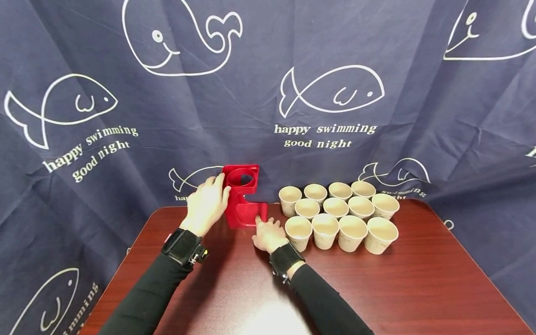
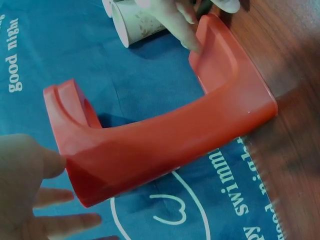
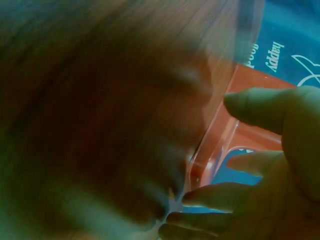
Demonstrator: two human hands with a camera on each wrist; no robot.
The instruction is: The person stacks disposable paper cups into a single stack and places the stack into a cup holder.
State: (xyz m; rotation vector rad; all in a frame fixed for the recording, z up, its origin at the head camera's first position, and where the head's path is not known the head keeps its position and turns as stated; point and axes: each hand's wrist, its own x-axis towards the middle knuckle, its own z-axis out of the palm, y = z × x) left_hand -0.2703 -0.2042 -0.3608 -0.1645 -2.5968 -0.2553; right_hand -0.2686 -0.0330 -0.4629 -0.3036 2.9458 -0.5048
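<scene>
A red plastic stand point(image 1: 240, 204) with a ring-shaped top and a flat foot stands upright at the back of the dark wooden table point(image 1: 418, 279). My left hand point(image 1: 207, 202) lies against its left side, fingers straight and reaching up to the ring. In the left wrist view the thumb point(image 2: 47, 162) touches the end of the red stand point(image 2: 165, 135) while the other fingers spread free. My right hand point(image 1: 268, 232) rests low on the table, a fingertip touching the foot's front corner. The right wrist view is blurred, showing the right hand point(image 3: 265, 165) beside the red stand point(image 3: 225, 145).
Several paper cups point(image 1: 339, 214) stand upright in rows just right of the stand, the nearest one point(image 2: 132, 22) close to my right hand. A navy curtain point(image 1: 268, 93) with white fish drawings hangs behind the table.
</scene>
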